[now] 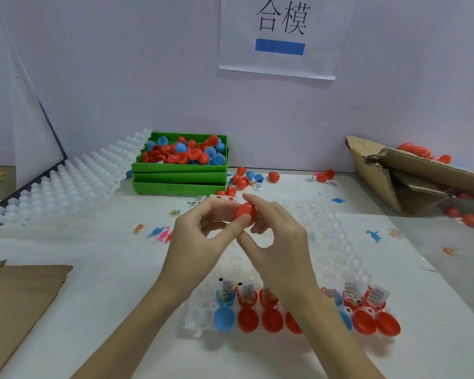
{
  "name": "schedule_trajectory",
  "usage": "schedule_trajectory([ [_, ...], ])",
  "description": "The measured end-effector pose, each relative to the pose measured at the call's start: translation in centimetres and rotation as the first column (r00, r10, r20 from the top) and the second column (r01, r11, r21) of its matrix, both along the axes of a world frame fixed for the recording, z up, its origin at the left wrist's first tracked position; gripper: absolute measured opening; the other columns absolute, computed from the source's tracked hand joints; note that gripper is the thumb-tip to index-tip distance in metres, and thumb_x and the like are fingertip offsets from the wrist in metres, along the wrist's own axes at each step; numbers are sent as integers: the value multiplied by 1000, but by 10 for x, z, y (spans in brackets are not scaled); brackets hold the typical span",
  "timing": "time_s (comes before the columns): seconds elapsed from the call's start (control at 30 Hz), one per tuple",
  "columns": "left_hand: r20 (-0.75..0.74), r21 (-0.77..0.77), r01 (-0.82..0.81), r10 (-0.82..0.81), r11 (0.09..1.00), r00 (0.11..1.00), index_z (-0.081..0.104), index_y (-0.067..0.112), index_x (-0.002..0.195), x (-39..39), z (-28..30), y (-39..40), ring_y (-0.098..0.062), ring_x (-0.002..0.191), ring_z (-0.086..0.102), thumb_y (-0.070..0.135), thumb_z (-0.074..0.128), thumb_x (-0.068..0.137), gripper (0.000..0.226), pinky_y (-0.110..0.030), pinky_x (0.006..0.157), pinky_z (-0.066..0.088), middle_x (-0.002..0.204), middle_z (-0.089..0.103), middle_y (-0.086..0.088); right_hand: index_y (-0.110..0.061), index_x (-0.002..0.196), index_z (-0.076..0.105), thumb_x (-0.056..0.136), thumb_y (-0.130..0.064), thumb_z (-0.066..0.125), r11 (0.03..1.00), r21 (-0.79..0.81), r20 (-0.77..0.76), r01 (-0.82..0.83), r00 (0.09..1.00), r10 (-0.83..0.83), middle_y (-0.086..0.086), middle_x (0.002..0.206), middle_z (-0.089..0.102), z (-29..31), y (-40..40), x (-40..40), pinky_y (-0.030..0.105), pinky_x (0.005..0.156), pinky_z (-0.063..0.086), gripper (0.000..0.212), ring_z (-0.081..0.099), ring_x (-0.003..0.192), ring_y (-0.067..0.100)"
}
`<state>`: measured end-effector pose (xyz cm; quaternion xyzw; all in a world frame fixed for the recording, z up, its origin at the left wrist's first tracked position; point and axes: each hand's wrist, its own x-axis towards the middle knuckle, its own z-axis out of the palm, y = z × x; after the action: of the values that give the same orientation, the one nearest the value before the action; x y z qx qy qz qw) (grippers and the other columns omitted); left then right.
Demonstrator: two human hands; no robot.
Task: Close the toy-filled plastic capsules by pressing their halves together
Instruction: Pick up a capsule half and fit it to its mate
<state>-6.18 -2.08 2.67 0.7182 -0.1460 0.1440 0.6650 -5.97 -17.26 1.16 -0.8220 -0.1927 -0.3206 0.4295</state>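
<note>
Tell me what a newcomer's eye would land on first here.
First, both hands mid-table, the left hand and right hand sharing a grip on a red capsule. Next, the green tray heaped with red and blue halves by the back wall, then the paper sign above.
</note>
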Motion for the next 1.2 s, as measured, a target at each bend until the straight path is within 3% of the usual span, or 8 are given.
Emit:
schedule_trajectory([
  [0.17, -214, -247, 168, -223, 954, 951, 81, 13, 112, 4, 1, 8, -27, 110, 74, 34, 72, 90, 32, -30, 95, 59, 112, 79, -12, -13, 134, 65, 88, -24, 82, 994, -67, 115, 82, 991, -74, -3, 96, 58, 2, 0, -1, 15, 80, 49, 51, 50, 82, 7],
  [0.33, -326, -422, 222, -375, 879, 868, 80, 4, 112, 7, 5, 14, -30, 112, 74, 34, 76, 85, 40, -32, 93, 60, 116, 75, -23, -5, 129, 67, 97, -33, 66, 990, -120, 159, 72, 986, -52, 7, 118, 63, 6, 0, -1, 29, 97, 53, 42, 61, 108, 22],
  [0.57, -378, -394, 196, -353, 898, 856, 79, 3, 113, 7, 2, 14, -32, 112, 74, 33, 74, 91, 38, -38, 96, 60, 115, 76, -22, -3, 116, 68, 96, -14, 74, 986, -163, 73, 27, 997, -15, 2, 101, 63, 3, -3, 1, 33, 80, 53, 24, 60, 89, 21],
  [0.67, -346, -294, 180, -280, 939, 895, 80, 9, 111, 4, 1, 8, -31, 106, 76, 38, 77, 87, 38, -37, 93, 61, 109, 78, -18, -5, 120, 68, 92, -13, 78, 980, -199, 38, 28, 999, -20, 2, 102, 65, 1, -4, 2, 35, 82, 55, 31, 61, 89, 19],
  [0.77, -352, -304, 162, -269, 939, 896, 77, 6, 115, 4, 0, 6, -34, 104, 76, 35, 77, 88, 40, -39, 93, 62, 107, 78, -21, -9, 127, 67, 89, -25, 80, 985, -169, 7, 22, 1000, -21, 0, 113, 67, 3, -5, 1, 30, 92, 55, 43, 63, 100, 14],
  [0.87, -369, -466, 233, -427, 854, 826, 77, -2, 112, 6, 5, 8, -33, 105, 75, 36, 61, 99, 43, -35, 90, 61, 110, 75, -28, -8, 137, 62, 91, -24, 79, 995, -97, 28, -19, 999, 22, 1, 125, 66, 5, -1, -1, 23, 102, 51, 51, 63, 113, 11],
  [1.0, -334, -512, 298, -506, 806, 795, 76, -1, 115, 6, 7, 8, -35, 111, 73, 39, 53, 103, 48, -32, 91, 59, 117, 73, -28, -10, 131, 66, 90, -11, 79, 996, 34, 25, -85, 996, 85, -2, 116, 69, 7, 4, -4, 12, 93, 48, 42, 64, 103, 1],
  [1.2, -273, -415, 311, -443, 855, 854, 72, -2, 118, 5, 2, 7, -36, 108, 73, 39, 64, 100, 45, -31, 92, 58, 113, 74, -26, -2, 126, 68, 91, -2, 76, 998, -7, 14, -67, 998, 67, -1, 106, 68, 6, 2, -5, 8, 82, 46, 36, 60, 90, -2],
])
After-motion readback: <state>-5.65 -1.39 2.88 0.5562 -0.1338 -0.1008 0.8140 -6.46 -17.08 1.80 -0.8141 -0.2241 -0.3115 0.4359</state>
